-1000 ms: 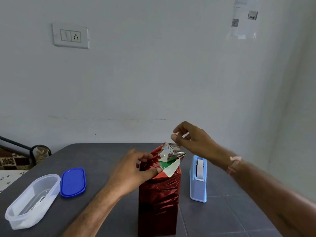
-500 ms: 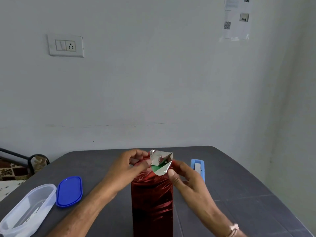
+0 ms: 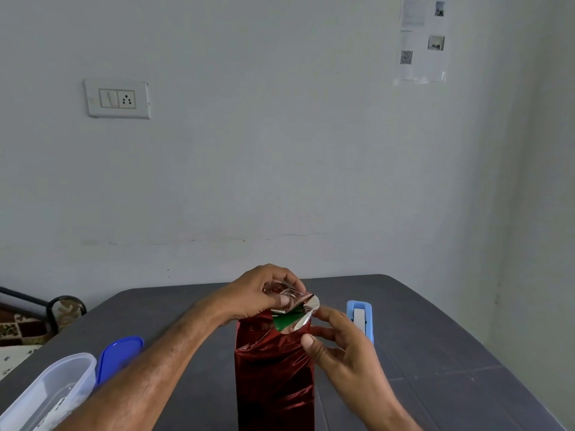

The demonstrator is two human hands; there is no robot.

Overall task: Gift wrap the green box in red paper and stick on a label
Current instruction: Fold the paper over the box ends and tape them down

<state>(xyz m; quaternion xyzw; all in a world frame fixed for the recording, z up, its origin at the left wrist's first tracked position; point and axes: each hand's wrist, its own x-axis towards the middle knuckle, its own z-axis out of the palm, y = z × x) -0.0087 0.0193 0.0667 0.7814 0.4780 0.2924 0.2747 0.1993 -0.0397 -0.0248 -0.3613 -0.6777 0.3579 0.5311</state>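
The green box (image 3: 287,321) stood upright at the middle of the table's (image 3: 435,353) near edge, sheathed in red paper (image 3: 273,368). Only a green patch showed at the top, and the base was cut off. The left hand (image 3: 261,293) pinched the folded top flaps. The right hand (image 3: 336,343) gripped the paper's upper right edge between thumb and fingers, partly hiding a blue tape dispenser (image 3: 361,321).

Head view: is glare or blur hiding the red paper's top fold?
Head view: soft, even light with no hard shadows; the red paper shows shiny streaks, and its silver underside glares beside the bare green box corner, but the fold still reads; left hand and right hand look sharp, with no motion blur.
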